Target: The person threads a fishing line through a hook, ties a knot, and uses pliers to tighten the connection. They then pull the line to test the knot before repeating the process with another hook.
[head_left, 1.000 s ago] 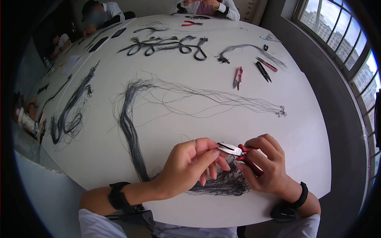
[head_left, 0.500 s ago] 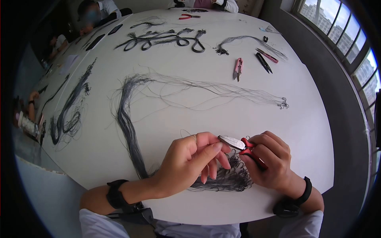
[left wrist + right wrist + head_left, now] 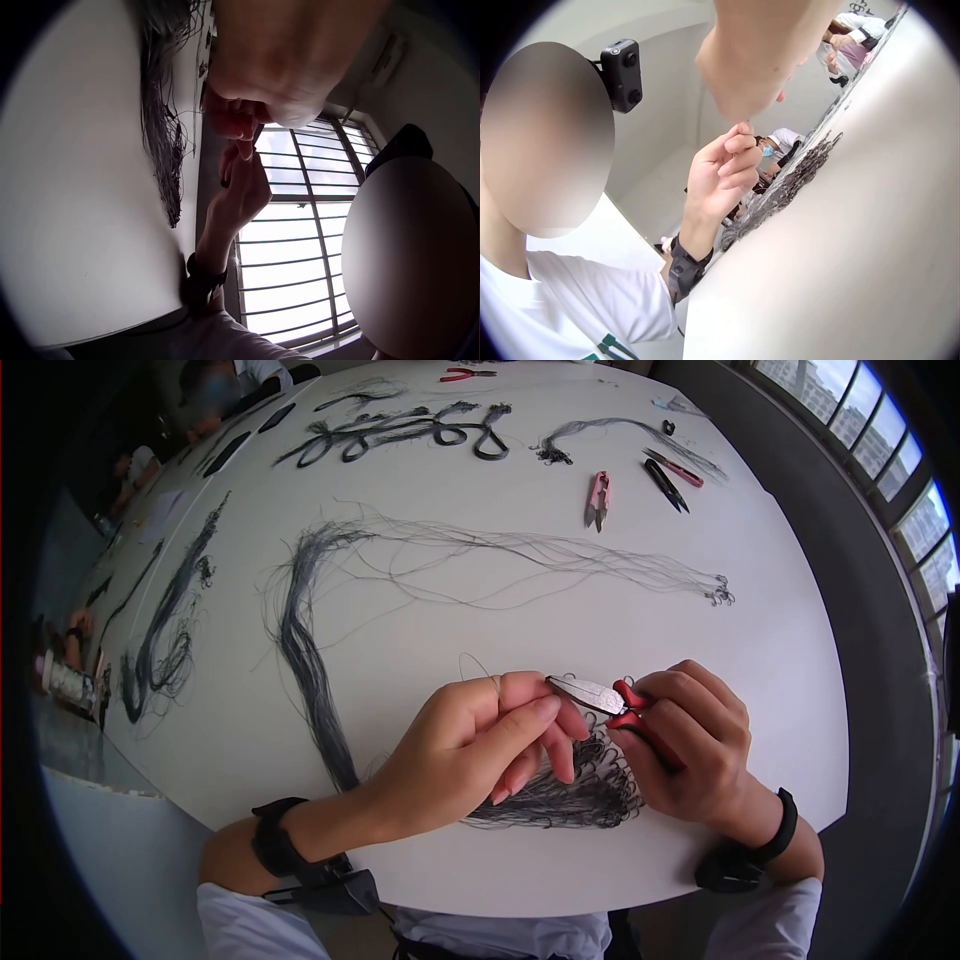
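Note:
In the head view, the right hand point(image 3: 697, 745) grips red-handled pliers point(image 3: 592, 695), their silver jaws pointing left. The jaw tips meet the thumb and index fingertips of the left hand point(image 3: 490, 745), which pinch a thin dark strand point(image 3: 474, 663) that loops up over the index finger. What sits exactly between the jaw tips is too small to tell. Beneath both hands lies a bundle of dark strands with hooked ends point(image 3: 570, 790). The left wrist view shows the left hand point(image 3: 281, 67) from close by; the right wrist view shows the right hand point(image 3: 761, 64), its pliers hidden.
On the white table point(image 3: 430, 875), a long dark bundle point(image 3: 308, 660) bends away with thin strands reaching right. Farther back lie pink snips point(image 3: 599, 500), black snips point(image 3: 665, 484), a looped dark bundle point(image 3: 400, 432) and red pliers point(image 3: 468, 374). Another person sits at far left.
The pliers have turned slightly, and both hands stand a little higher in the head view. Table items have shifted up in the picture as the view tilted down. Both grips look the same.

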A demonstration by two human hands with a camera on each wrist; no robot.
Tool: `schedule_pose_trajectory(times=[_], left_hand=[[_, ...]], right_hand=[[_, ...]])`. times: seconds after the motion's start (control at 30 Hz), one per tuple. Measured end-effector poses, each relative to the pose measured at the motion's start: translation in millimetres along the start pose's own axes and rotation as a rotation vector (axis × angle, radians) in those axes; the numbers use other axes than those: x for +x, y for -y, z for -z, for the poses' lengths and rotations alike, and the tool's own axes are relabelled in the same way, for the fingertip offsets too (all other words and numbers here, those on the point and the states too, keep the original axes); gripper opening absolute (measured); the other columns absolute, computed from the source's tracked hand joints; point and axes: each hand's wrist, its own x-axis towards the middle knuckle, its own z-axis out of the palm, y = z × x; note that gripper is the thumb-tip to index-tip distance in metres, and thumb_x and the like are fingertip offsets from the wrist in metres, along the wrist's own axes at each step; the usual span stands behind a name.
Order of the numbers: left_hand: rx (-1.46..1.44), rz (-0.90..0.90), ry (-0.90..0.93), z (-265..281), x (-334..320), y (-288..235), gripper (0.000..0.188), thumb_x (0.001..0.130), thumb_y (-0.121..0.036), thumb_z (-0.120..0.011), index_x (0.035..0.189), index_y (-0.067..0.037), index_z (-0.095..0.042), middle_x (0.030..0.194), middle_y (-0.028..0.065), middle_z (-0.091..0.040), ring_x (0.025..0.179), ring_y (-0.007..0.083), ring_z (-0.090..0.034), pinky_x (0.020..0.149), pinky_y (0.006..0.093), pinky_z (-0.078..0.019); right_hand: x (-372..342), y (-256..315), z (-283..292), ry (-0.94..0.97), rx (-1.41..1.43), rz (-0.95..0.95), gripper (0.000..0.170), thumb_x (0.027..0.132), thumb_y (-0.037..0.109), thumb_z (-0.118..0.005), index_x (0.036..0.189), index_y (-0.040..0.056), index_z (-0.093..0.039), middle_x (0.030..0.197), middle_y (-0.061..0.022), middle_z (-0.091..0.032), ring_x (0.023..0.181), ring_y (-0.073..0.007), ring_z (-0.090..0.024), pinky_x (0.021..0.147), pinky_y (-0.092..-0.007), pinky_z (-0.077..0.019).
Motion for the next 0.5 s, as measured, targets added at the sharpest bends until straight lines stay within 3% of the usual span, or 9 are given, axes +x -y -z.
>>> schedule_pose_trajectory(times=[0.37,0.5], left_hand=[[0.007,0.032,-0.017,0.9,-0.1,-0.4,0.032,0.095,-0.016,-0.034,0.092,0.006,-0.056,0.062,0.0058,-0.055,0.053,0.0078,-0.050,0.047,0.0198,-0.0394],[0.000,0.042,-0.014,1.5,-0.9,-3.2,0.032,0.095,-0.017,-0.034,0.089,0.006,-0.056,0.059,0.0042,-0.051,0.049,0.0070,-0.044,0.046,0.0195,-0.0364]], right_hand=[[0.4,0.2,0.2,0.018,-0.012,0.000,0.023,0.056,0.005,-0.074,0.066,0.0013,-0.053,0.073,-0.0090,-0.054,0.055,-0.0204,-0.048,0.046,-0.0299,-0.0380],[0.2,-0.1,0.6,0.030,-0.012,0.002,0.023,0.057,0.006,-0.074,0.066,0.0014,-0.053,0.073,-0.0088,-0.054,0.055,-0.0204,-0.048,0.046,-0.0302,-0.0380]])
